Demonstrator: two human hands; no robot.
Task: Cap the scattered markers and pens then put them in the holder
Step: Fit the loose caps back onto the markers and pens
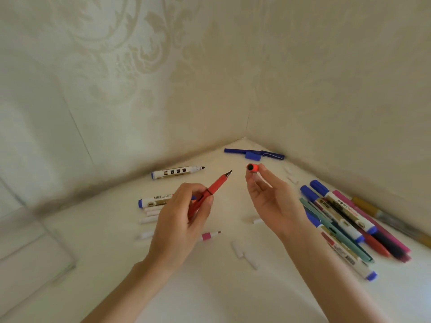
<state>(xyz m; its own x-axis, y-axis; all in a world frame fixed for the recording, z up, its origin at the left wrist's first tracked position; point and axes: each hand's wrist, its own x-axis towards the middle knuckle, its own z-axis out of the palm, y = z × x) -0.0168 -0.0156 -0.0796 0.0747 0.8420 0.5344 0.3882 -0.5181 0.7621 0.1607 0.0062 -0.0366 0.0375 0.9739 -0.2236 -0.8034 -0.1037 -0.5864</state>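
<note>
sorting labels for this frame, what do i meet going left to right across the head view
left hand gripping the red pen → red cap pinched by the right hand → pile of markers → gold pen

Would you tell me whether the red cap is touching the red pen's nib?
Apart. The head view shows table between the red cap in the right hand and the nib of the red pen.

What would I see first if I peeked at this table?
In the middle, the left hand grips an uncapped red plastic pen, nib aimed toward the round red plastic cap pinched in the right hand. A bunch of colourful markers and pens lies on the right side.
</note>
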